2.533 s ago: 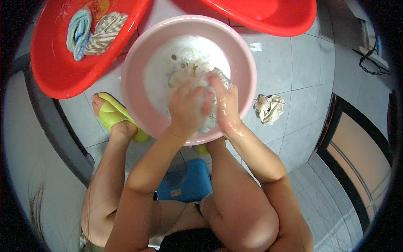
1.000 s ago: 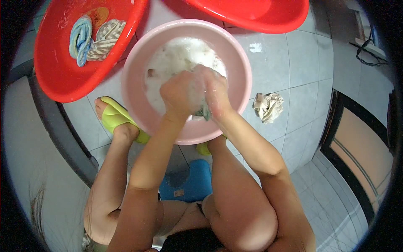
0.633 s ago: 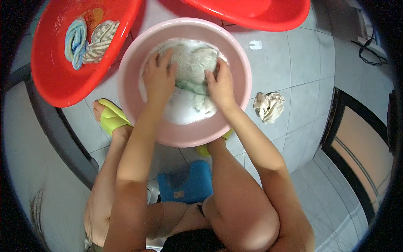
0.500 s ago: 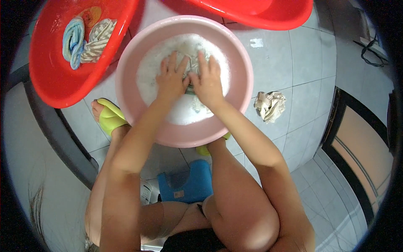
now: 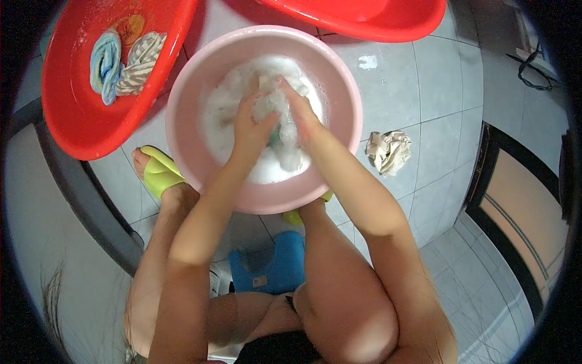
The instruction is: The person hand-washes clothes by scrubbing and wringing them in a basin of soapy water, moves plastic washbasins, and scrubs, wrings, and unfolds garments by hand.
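Observation:
A wide pink basin (image 5: 185, 139) stands before me with white soapy water (image 5: 221, 130) in it. Between my hands bunches a wet, foam-covered cloth (image 5: 290, 142), whitish with a greenish patch; its exact kind is hidden by suds. My left hand (image 5: 251, 124) curls around the cloth's left side, thumb pointing inward. On the other side my right hand (image 5: 298, 112) grips the same cloth, its fingers partly sunk in foam. Both wrists are just above the suds, inside the rim.
At the far left a red basin (image 5: 66, 121) holds a blue towel (image 5: 104, 67) and a striped cloth (image 5: 142, 64). Another red basin (image 5: 388, 27) stands at the back. A crumpled cream cloth (image 5: 389, 153) lies on the tiles to the right. A blue stool (image 5: 267, 270) is below me.
My hands, flat with fingers spread on the cloth before, have turned inward and closed around it. The cloth has been gathered up between them, its lower end trailing in the suds.

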